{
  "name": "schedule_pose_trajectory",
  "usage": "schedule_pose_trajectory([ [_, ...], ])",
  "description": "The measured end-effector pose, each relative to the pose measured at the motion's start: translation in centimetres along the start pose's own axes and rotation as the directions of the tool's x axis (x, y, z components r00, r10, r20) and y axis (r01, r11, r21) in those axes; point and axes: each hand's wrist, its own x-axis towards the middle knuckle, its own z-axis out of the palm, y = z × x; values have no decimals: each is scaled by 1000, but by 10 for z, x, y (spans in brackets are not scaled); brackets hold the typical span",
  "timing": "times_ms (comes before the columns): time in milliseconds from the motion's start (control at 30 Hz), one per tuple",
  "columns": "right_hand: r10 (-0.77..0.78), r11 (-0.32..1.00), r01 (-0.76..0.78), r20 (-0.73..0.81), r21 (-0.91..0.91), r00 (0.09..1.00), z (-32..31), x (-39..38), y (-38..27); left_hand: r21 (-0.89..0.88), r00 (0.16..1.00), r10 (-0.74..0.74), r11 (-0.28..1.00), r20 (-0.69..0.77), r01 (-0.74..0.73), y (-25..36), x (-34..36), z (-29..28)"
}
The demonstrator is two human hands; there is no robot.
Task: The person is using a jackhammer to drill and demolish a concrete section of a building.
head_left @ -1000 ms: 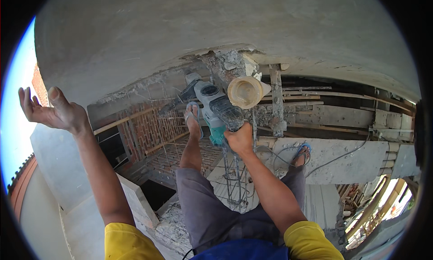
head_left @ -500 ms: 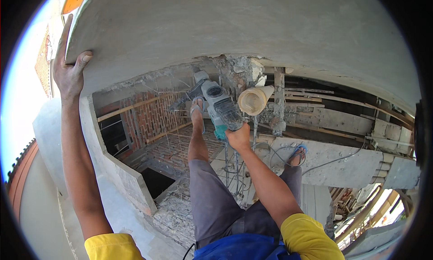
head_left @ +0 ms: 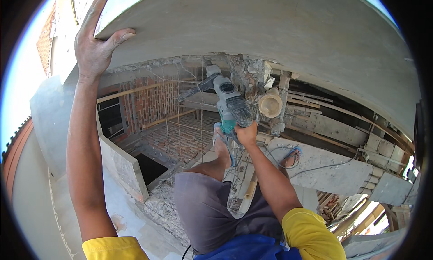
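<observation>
My left hand (head_left: 94, 52) is raised at the upper left and grips the edge of a grey concrete wall (head_left: 243, 23), thumb on its near face and fingers along the outer side. Lower down, my right hand (head_left: 246, 134) is closed on the rear handle of a grey and green demolition hammer (head_left: 231, 100). The hammer slants up and away to the left, a black side handle sticking out near its front. Its front end is close to the broken concrete (head_left: 246, 73) under the wall; whether the tip touches is unclear.
A round pale pipe (head_left: 270, 105) juts out just right of the hammer. Thin bare rods hang before a brick wall (head_left: 153, 104). My sandalled feet stand high among openings and beams; a cable (head_left: 321, 165) lies across a concrete slab (head_left: 333, 158). A dark hole (head_left: 151, 173) opens at lower left.
My left hand has shifted up and right with the wall edge in view. My left foot has drawn back from beside the hammer, the knee bending. The hammer appears slightly farther right and lower.
</observation>
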Motion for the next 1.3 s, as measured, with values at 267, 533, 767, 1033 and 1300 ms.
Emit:
schedule_pose_trajectory([
  [267, 105, 994, -105, 25, -37, 994, 6, -6, -21, -117, 997, -83, 990, 7, 83, 0, -3, 4],
  [533, 74, 997, -74, 34, 3, 997, -6, -2, 17, -83, 1000, -9, 997, -8, 8, -6, 0, 4],
  [767, 145, 983, -151, 72, 100, 987, -12, 7, 24, -121, 982, -156, 978, 106, 168, -4, -6, -3],
  [1033, 71, 991, -77, 58, 105, 996, -10, 9, 31, -490, 975, -205, 844, 82, 219, 29, 9, 10],
  [1300, 159, 964, -173, 85, 200, 984, -13, 8, 12, -324, 947, -292, 890, 137, 321, 49, 14, -8],
])
